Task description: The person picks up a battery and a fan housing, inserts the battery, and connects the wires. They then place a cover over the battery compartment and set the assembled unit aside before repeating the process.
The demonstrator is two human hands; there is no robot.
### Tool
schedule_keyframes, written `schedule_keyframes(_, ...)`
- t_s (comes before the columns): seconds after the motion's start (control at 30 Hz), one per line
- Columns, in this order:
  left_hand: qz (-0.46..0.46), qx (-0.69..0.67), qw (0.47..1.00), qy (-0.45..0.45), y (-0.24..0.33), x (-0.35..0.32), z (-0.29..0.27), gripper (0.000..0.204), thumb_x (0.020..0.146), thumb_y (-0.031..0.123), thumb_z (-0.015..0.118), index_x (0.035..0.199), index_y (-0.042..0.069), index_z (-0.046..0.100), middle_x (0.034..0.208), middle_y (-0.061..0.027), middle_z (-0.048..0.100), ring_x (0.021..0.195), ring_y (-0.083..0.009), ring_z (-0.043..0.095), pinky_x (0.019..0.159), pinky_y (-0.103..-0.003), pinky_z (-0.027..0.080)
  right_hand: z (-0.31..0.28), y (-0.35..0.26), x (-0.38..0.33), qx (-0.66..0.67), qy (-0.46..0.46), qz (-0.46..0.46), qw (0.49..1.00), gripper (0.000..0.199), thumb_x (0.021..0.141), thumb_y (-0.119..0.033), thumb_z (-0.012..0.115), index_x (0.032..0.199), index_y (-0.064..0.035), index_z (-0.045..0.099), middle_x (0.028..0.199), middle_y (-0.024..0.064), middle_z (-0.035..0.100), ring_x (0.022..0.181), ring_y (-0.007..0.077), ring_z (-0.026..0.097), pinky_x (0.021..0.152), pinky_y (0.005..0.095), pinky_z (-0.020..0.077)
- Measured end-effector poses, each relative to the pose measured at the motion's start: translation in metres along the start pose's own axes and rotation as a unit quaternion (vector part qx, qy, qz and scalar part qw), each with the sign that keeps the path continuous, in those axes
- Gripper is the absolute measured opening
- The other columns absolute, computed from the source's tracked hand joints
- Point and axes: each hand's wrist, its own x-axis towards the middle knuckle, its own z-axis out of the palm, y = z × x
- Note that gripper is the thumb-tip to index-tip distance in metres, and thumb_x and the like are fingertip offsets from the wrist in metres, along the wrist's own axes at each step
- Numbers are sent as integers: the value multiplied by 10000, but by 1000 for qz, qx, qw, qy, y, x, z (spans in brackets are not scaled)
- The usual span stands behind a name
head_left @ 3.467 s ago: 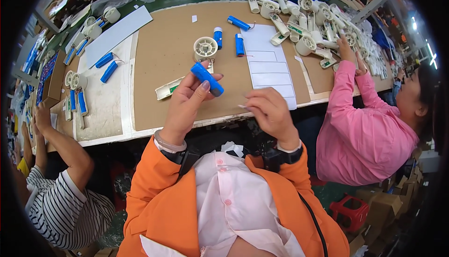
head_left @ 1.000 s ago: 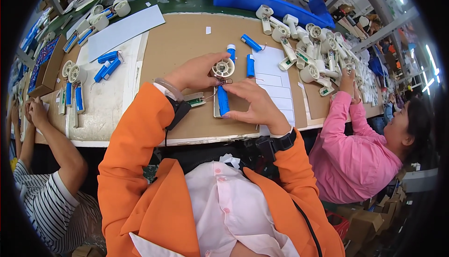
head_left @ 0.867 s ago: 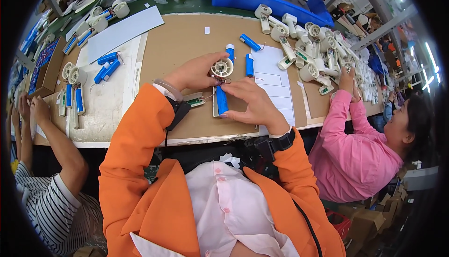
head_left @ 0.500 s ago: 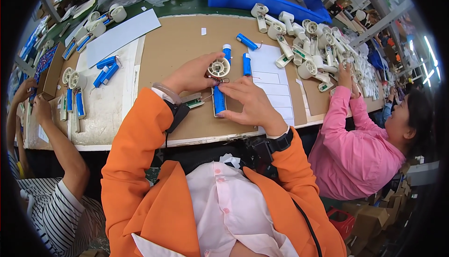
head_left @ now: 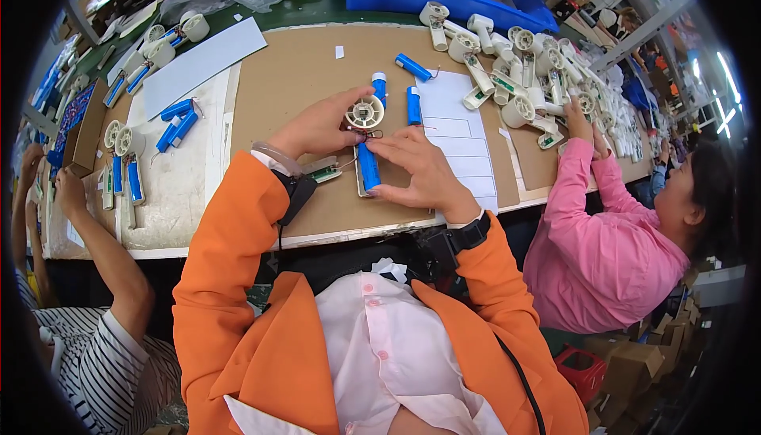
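My left hand point(head_left: 319, 124) curls around the round, spoked head of a white handheld fan housing point(head_left: 365, 113), thumb and fingers closed on its sides. Lying lengthwise in the handle below it is a blue cylindrical battery point(head_left: 368, 169). My right hand point(head_left: 426, 167) grips the handle end, index fingertip at the thin wires by the battery's top and thumb at its lower side. Beside my left wrist lies a white handle piece with a green circuit board point(head_left: 323, 172), a wire running from it toward the battery. Fingers partly hide the wire joints.
Blue batteries point(head_left: 413, 67) lie beyond my hands, one on a white ruled sheet point(head_left: 460, 146). White fan housings point(head_left: 519, 110) pile up at right, near a person in pink point(head_left: 610, 253). A blue bin point(head_left: 444, 1) stands behind. Another person's arm point(head_left: 111, 249) works at left.
The whole view has shifted slightly to the left. My hands keep the same hold on the fan housing, with hardly any finger movement.
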Motion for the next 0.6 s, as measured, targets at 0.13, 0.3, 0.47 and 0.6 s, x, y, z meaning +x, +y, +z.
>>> schedule_keyframes(0.13,-19,7,1000,-14,3,-1,-1,773,787,-2,708,1467,79,349,1373,-133,502,1162,-217,566,942,-313,503,1,1,-1,-6,5,-6,1000,635,654,-288,837,1219,-69,647,1177,82,666,1027,307,564,899,383,493)
schedule_keyframes(0.3,-8,-9,1000,-17,-1,-1,-1,782,794,-12,688,1484,77,331,1397,-131,482,1159,-204,565,929,-303,505,1,0,-1,-19,13,-12,1000,627,656,-293,836,1209,-70,643,1172,81,662,1038,312,563,906,387,487)
schedule_keyframes(0.47,16,24,1000,-2,-5,0,2,794,794,-22,675,1496,78,316,1407,-126,475,1152,-184,562,919,-298,505,3,-2,-1,-13,4,1,1000,636,662,-299,834,1219,-78,622,1184,89,634,1078,327,543,939,396,464)
schedule_keyframes(0.6,12,19,1000,0,-6,-1,2,802,787,-21,679,1495,78,315,1405,-119,477,1113,-171,574,889,-291,513,6,0,-2,2,-6,14,1000,653,670,-317,838,1234,-86,604,1199,96,592,1124,328,506,984,405,427)
